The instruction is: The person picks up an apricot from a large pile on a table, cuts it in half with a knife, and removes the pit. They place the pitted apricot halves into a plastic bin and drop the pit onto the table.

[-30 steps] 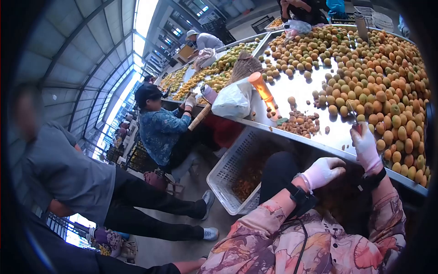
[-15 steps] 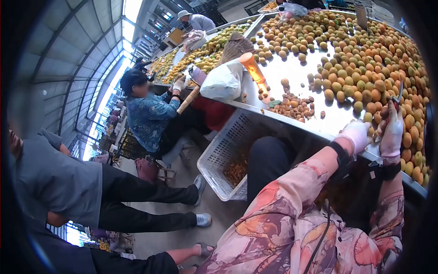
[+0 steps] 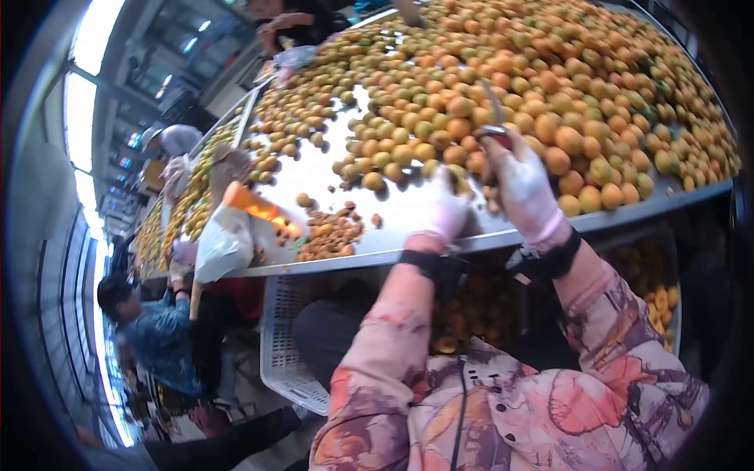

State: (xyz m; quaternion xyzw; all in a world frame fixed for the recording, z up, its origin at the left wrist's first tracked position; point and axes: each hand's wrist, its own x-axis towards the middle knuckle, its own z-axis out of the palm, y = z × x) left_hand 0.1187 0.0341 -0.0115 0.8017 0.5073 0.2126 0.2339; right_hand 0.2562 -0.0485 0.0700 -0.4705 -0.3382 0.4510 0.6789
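L hand [image 3: 441, 213] at fruit [image 3: 569, 141] edge, R hand [image 3: 525, 188] on knife [image 3: 495, 132]

Far L: co-worker [image 3: 161, 345] in blue patterned top, seated by table [image 3: 287, 177]. Next, white bag [image 3: 224, 247] at near table edge, w/ orange tube [image 3: 255, 206] lying beside it, lit-looking. Below, white crate [image 3: 287, 345] under table, partly hidden by wearer's knee. On tabletop just R of tube: small heap of brown pits [image 3: 334, 234]. Then L hand, white-gloved, over near table edge, at near side of fruit pile; blurred, can't tell if fingers are closed on a fruit or apart. R hand, also gloved, just beside it, small gap btwn; fingers clamped round knife handle, blade up twd far side, over fruit. Orange-yellow fruit spreads over middle, far + R of table. Near R, under table: container [image 3: 658, 294] w/ orange pieces.
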